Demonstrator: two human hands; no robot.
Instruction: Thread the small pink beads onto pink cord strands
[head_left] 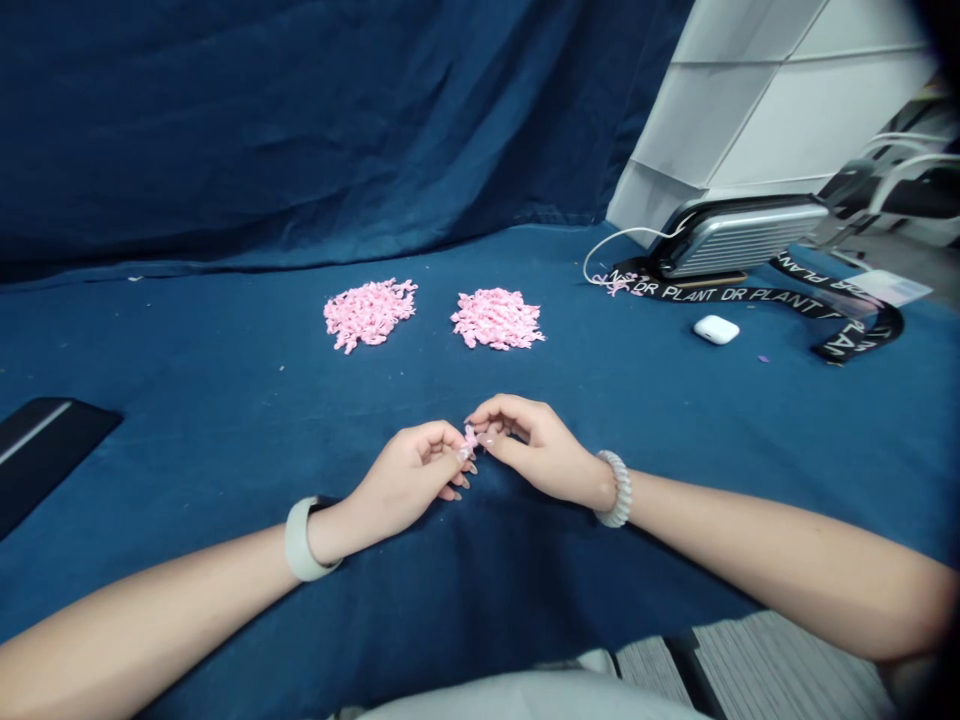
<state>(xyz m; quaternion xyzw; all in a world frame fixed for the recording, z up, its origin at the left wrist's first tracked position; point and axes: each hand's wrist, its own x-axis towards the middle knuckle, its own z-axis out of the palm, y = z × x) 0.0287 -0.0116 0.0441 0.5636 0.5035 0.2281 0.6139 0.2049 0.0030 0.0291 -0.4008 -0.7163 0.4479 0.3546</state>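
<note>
Near the front of the blue cloth, my left hand [409, 475] pinches a small pink piece [470, 438] that looks like a ribbon bow. My right hand [544, 448] meets it from the other side, thumb and fingertips closed on the piece's edge. Fingertips cover much of it, so its exact shape is hard to make out. Beyond the hands lie two heaps of similar little pink pieces: a left pile [369, 314] and a right pile [497, 319], with a strip of cloth between them.
At the back right stands a silver ribbed case [750, 238] with a white cable. A black lettered strap [720, 294] curls before it, near a white earbud case [716, 329]. A dark flat object [49, 450] lies at the left edge. Blue cloth [300, 130] hangs behind.
</note>
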